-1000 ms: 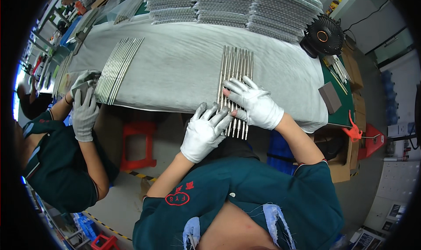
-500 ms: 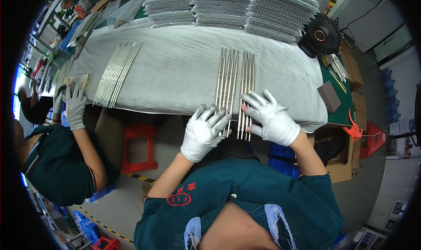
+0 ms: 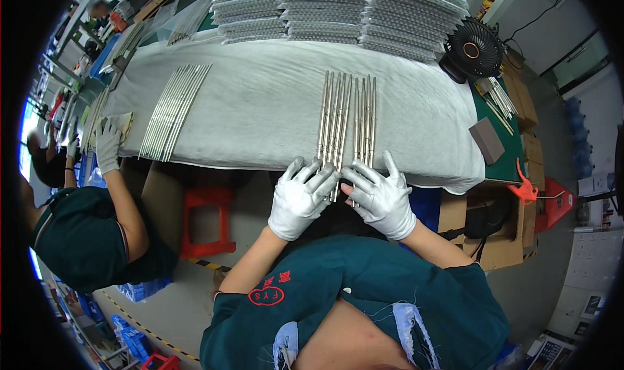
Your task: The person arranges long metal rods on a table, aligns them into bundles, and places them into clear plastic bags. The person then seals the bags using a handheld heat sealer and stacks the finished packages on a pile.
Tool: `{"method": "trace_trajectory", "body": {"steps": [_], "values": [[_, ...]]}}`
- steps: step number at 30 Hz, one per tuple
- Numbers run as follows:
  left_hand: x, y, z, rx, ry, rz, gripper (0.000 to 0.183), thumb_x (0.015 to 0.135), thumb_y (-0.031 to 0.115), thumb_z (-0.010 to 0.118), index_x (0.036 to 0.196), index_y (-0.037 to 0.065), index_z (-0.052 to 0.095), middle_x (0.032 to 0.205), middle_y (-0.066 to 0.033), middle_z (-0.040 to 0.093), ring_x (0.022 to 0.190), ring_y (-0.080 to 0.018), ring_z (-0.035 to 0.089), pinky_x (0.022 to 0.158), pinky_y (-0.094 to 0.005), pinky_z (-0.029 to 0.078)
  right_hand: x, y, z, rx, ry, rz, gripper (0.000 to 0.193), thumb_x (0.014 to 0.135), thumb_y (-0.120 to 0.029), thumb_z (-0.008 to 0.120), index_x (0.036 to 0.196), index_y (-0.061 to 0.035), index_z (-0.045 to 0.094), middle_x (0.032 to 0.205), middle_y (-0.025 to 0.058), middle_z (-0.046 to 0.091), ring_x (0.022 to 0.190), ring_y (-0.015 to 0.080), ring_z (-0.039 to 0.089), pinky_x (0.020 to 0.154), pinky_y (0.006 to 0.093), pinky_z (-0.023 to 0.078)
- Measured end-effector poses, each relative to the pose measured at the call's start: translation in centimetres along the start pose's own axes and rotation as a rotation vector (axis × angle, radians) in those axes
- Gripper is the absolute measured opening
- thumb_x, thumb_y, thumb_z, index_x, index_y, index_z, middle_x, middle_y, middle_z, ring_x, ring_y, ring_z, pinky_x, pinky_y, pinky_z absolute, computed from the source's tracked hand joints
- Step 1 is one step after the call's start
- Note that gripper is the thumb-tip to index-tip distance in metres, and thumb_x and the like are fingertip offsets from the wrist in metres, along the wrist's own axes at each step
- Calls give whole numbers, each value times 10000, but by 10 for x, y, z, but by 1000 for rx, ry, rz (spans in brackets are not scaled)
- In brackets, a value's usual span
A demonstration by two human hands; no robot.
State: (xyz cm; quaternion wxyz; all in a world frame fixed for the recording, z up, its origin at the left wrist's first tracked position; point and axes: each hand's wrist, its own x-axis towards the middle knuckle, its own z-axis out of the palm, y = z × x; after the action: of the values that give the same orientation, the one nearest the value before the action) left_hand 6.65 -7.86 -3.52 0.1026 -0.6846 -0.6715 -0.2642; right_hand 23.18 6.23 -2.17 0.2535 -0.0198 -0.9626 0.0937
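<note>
Two side-by-side bundles of slim metal rods lie lengthwise on the cloth, their near ends reaching past its front edge. My left hand [image 3: 298, 202], in a white glove with greyed fingertips, curls over the near ends of the left rods [image 3: 334, 120], its thumb mostly hidden beneath. Over the near ends of the right rods [image 3: 365, 116] lies my right hand [image 3: 382, 198], gloved, its fingers spread and one or two bare fingertips showing. A narrow gap separates the bundles. The contact under the right fingers is partly hidden.
A white cloth [image 3: 260, 103] covers the table. Another row of rods [image 3: 174, 113] lies to the left, near a co-worker's gloved hand [image 3: 108, 148]. Bubble-wrapped stacks [image 3: 325, 12] stand at the back, with a black fan [image 3: 473, 50] and brown block [image 3: 487, 141] on the right.
My right hand has moved left and slightly nearer to me, now covering the right rods' near ends. My left hand stays about where it was. The co-worker's hands have shifted.
</note>
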Motion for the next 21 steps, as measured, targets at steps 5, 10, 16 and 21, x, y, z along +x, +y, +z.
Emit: {"method": "trace_trajectory", "body": {"steps": [5,10,16,21], "values": [[-4,0,1,15,67,59,555,642,183,733,1174,115,590,1155,-68,607,1057,-281,577,915,-504,447,3,1,-16,26,47,-95,431,746,-262,732,1139,-203,563,1165,21,642,1077,242,613,919,525,439],[5,1,-9,62,-24,49,481,678,171,700,1146,107,611,1144,-63,612,1051,-264,585,927,-483,445,35,7,-51,141,238,-231,382,749,-269,737,1086,-171,586,1048,45,683,959,260,660,763,381,553],[0,-2,-9,30,-2,82,474,694,190,696,1155,114,611,1140,-60,617,1058,-253,585,940,-477,439,50,21,-38,122,133,-215,341,764,-258,726,1067,-163,603,1054,42,678,951,254,659,795,386,547],[4,-2,-7,39,-20,69,472,674,215,716,1126,120,623,1132,-57,618,1017,-247,591,935,-478,440,48,27,-29,151,193,-289,388,734,-283,723,1079,-200,563,1042,30,678,904,263,673,696,359,563]]}}
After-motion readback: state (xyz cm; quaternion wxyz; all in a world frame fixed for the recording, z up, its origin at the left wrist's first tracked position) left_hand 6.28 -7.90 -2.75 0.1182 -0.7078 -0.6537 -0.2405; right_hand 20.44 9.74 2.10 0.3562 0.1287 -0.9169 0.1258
